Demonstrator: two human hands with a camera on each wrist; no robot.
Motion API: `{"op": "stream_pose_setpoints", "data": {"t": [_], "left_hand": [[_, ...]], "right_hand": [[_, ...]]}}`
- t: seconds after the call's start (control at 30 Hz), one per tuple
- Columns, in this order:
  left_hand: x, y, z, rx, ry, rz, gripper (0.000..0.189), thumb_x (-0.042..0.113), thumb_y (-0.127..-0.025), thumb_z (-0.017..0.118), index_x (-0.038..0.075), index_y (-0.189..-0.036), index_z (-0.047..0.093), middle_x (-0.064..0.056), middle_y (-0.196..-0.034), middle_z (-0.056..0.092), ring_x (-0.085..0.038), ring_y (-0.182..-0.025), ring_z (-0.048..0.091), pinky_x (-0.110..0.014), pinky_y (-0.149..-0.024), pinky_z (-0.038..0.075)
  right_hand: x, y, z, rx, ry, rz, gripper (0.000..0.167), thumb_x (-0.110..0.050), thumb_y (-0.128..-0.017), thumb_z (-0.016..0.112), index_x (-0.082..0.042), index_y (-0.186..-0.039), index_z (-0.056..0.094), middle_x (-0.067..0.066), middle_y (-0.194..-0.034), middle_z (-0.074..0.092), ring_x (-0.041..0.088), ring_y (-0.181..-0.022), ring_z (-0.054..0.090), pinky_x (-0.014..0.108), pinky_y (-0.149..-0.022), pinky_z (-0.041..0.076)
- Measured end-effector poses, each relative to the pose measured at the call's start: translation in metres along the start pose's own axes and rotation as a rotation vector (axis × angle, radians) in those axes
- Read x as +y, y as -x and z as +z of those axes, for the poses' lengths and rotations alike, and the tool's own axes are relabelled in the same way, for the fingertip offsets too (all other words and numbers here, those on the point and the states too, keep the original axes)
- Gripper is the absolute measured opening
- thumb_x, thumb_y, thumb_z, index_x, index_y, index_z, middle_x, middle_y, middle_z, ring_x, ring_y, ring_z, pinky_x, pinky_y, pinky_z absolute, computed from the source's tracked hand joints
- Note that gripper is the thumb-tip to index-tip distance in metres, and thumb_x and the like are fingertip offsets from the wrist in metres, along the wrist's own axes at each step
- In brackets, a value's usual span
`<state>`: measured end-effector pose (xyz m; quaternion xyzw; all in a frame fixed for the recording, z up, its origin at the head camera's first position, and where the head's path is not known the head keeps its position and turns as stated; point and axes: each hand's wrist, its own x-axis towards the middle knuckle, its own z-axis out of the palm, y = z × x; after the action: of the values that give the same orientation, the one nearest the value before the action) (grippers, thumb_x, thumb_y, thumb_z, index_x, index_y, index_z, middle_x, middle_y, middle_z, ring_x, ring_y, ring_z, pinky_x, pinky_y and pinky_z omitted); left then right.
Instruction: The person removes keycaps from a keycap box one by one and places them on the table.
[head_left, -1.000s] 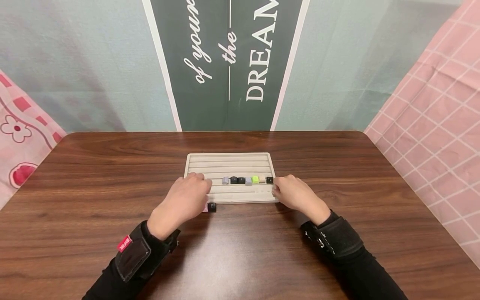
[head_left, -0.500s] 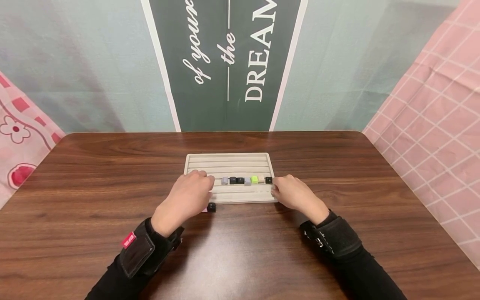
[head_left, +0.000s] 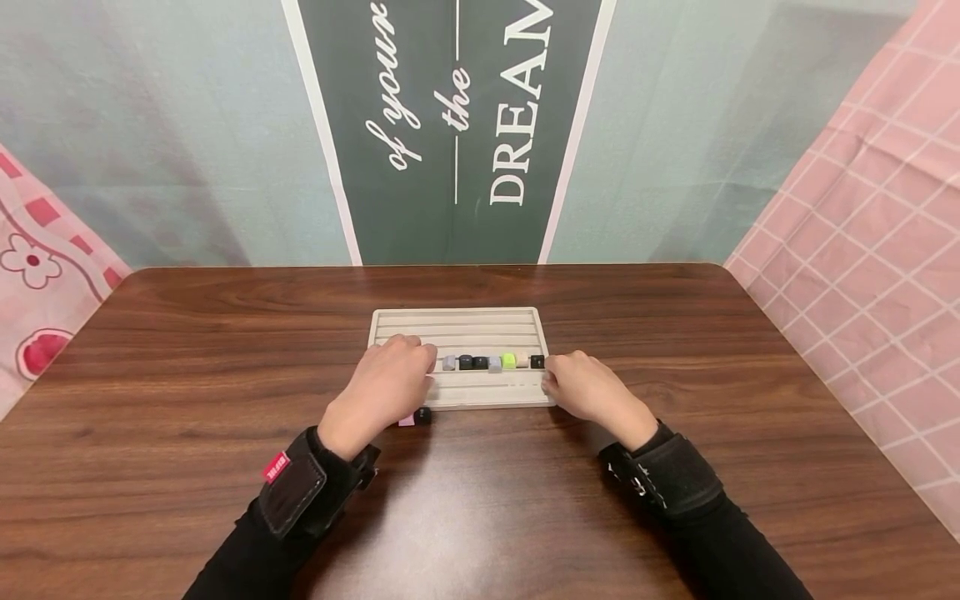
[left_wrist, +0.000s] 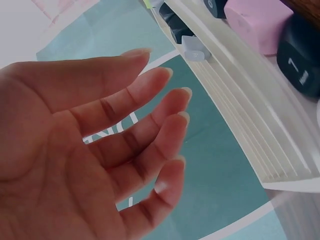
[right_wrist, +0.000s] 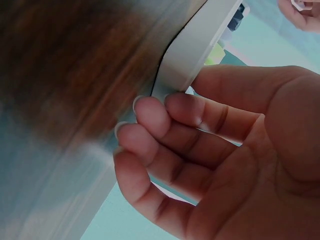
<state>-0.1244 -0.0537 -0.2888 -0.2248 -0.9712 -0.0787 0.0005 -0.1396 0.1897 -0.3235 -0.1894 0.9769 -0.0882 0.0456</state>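
A white ridged tray (head_left: 480, 398) lies on the table with a row of several keycaps standing on it, among them a lime green keycap (head_left: 508, 361), a black keycap (head_left: 537, 362) at the right end and a pale grey keycap (head_left: 448, 362) at the left end. My left hand (head_left: 393, 379) hovers over the tray's left part, beside the pale grey keycap. Its fingers are loosely bent in the left wrist view, with nothing visible between them. My right hand (head_left: 588, 383) pinches the tray's near right corner, thumb and index finger at its edge (right_wrist: 187, 55).
In front of the tray's near left edge sit a pink keycap (head_left: 407, 420) and a black keycap (head_left: 422, 415), partly beside my left wrist. The left wrist view shows a dark keycap marked 1 (left_wrist: 300, 62). A printed cloth (head_left: 465, 167) hangs behind the wooden table (head_left: 480, 500).
My left hand has moved a little to the right, nearer to the left end of the keycap row, uncovering more of the pink keycap. The right hand stays at the tray's corner.
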Motion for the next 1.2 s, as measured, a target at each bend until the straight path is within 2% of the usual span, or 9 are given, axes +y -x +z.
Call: {"op": "stream_pose_setpoints", "data": {"t": [0.27,0.43,0.73,1.2], "left_hand": [[0.001,-0.007,0.002,0.021,0.014,-0.015,0.005,0.006,-0.080,0.061,0.007,-0.075,0.058,-0.006,-0.073,0.054,-0.025,-0.074,0.056,-0.040,-0.057,0.045],[0.001,-0.012,0.004,0.007,0.017,-0.019,0.003,0.005,-0.078,0.061,0.007,-0.076,0.060,-0.006,-0.074,0.055,-0.025,-0.075,0.056,-0.038,-0.057,0.045],[0.008,-0.023,0.007,0.021,0.014,-0.010,0.009,0.004,-0.082,0.056,0.006,-0.076,0.062,-0.007,-0.073,0.056,-0.025,-0.075,0.057,-0.040,-0.056,0.046],[0.009,-0.031,0.011,0.016,0.028,-0.055,0.008,0.003,-0.083,0.055,0.004,-0.079,0.062,-0.009,-0.076,0.058,-0.025,-0.075,0.057,-0.041,-0.059,0.046]], "right_hand": [[0.000,0.000,0.000,0.011,0.009,-0.006,0.021,-0.007,-0.083,0.056,-0.009,-0.064,0.047,0.000,-0.056,0.041,0.015,-0.052,0.041,0.028,-0.046,0.034],[-0.001,0.000,0.000,0.010,0.010,-0.006,0.021,-0.007,-0.083,0.056,-0.009,-0.064,0.047,0.000,-0.057,0.041,0.015,-0.052,0.041,0.028,-0.046,0.034],[0.000,0.000,0.001,0.007,0.006,0.002,0.023,-0.008,-0.084,0.057,-0.009,-0.064,0.046,0.000,-0.056,0.040,0.015,-0.052,0.042,0.028,-0.046,0.034],[0.001,-0.001,0.000,0.001,0.000,-0.001,0.022,-0.008,-0.084,0.057,-0.009,-0.064,0.047,0.000,-0.056,0.040,0.015,-0.052,0.041,0.028,-0.047,0.033]]}}
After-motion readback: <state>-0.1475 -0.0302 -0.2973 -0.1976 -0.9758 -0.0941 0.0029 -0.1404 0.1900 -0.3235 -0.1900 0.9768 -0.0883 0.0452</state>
